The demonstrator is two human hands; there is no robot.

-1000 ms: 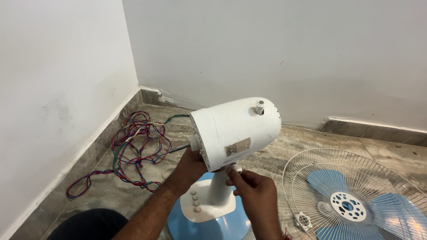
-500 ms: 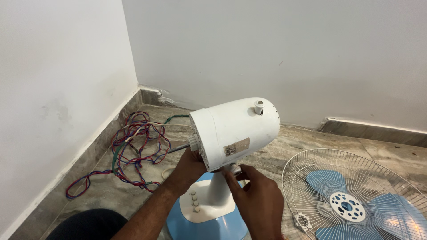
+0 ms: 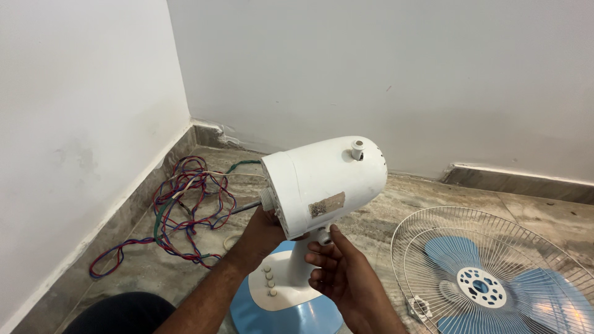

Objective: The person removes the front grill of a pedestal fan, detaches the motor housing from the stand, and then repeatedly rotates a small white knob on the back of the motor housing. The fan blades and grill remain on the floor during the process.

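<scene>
A white fan motor housing sits tilted on a white neck above a blue base. Its bare metal shaft points left. My left hand grips the housing from below at its front end. My right hand is palm up under the housing, with thumb and fingers closed on a small white knob at the neck joint. A small white pin knob stands on top of the housing.
A white wire grille holding blue fan blades lies on the floor at the right. A tangle of red, blue and green wires lies by the left wall. Several round buttons line the base panel. My dark-clothed knee shows at the bottom left.
My right hand has rolled palm up while staying on the knob at the neck joint. The housing and my left hand have barely moved.
</scene>
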